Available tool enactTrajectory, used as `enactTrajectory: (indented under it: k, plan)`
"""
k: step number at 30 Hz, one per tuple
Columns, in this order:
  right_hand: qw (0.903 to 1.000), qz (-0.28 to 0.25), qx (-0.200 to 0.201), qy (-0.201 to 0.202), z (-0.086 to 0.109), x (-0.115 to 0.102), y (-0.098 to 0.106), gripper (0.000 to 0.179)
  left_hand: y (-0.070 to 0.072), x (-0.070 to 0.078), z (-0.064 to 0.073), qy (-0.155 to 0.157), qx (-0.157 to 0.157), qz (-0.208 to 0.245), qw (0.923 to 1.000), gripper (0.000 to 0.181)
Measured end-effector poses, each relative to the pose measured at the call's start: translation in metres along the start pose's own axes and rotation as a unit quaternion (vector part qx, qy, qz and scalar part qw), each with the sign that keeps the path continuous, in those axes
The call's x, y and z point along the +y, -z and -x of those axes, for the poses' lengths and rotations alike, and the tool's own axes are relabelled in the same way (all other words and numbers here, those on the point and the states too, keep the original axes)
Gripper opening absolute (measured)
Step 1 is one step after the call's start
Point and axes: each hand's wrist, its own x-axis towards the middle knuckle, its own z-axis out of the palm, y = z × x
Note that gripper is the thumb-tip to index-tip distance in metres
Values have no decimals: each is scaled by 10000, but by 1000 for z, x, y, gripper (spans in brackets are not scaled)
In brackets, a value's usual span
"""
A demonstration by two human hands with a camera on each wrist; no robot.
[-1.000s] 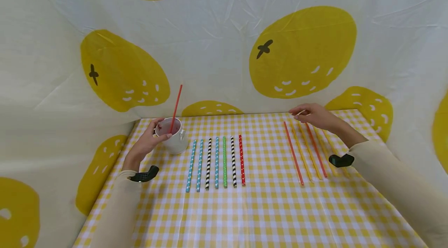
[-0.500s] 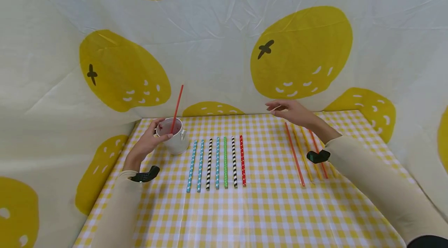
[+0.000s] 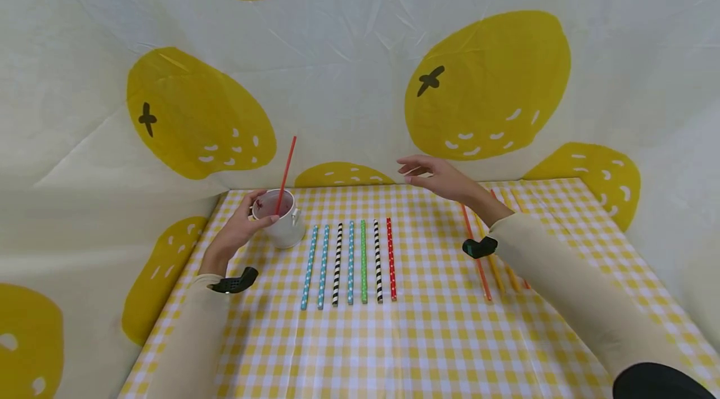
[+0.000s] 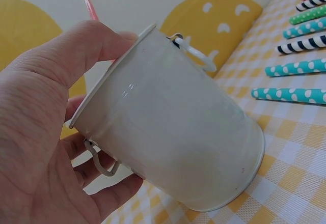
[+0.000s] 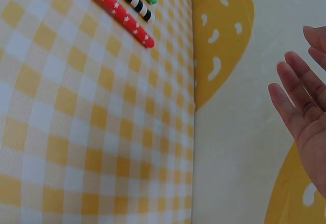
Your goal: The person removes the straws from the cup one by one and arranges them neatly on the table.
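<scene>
A small white metal bucket point(image 3: 285, 235) with side handles stands at the back left of the table. One plain red straw point(image 3: 287, 164) leans in it, rising above the rim. My left hand point(image 3: 236, 230) grips the bucket by its rim, thumb on the near edge; the left wrist view shows the bucket's wall point(image 4: 178, 127) close up. Over the table's back edge hovers my right hand point(image 3: 441, 180), fingers loosely extended and holding nothing. Nearest below it lies a red paper straw with white stars point(image 5: 119, 16), at the right end of a row of patterned straws.
The row also has blue dotted point(image 3: 309, 267), black-striped point(image 3: 337, 266) and green dotted point(image 3: 363, 261) straws. Under the right forearm lie plain red point(image 3: 482, 277) and yellow point(image 3: 496, 274) straws, partly hidden. A lemon-print cloth point(image 3: 349, 92) hangs behind the checked tablecloth point(image 3: 360, 349).
My right hand has moved left from above the plain straws towards the row of patterned straws. The left hand and the bucket have stayed in place.
</scene>
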Motion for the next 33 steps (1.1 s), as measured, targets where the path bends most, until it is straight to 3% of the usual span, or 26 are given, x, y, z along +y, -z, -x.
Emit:
enactTrajectory:
  k: [7,16,24,27,33]
  plan:
    - [9991,-180,-224,316,-16,-32,-17,47,0,-1,0,52,19,-29,10000,84]
    - [9975,-155,-219,654,-56,-23,-42,47,2,2,2,127,5,-111,9999,87]
    - [9953,-290,-290,873,-78,-43,-62,47,2,11,8,187,-13,13,9998,86]
    - [9949,-261,-308,921,-89,-44,-71,47,2,3,5,153,39,-58,9999,86]
    - [9926,-258,-376,1121,-105,-53,-88,47,3,3,6,149,33,-67,9999,84]
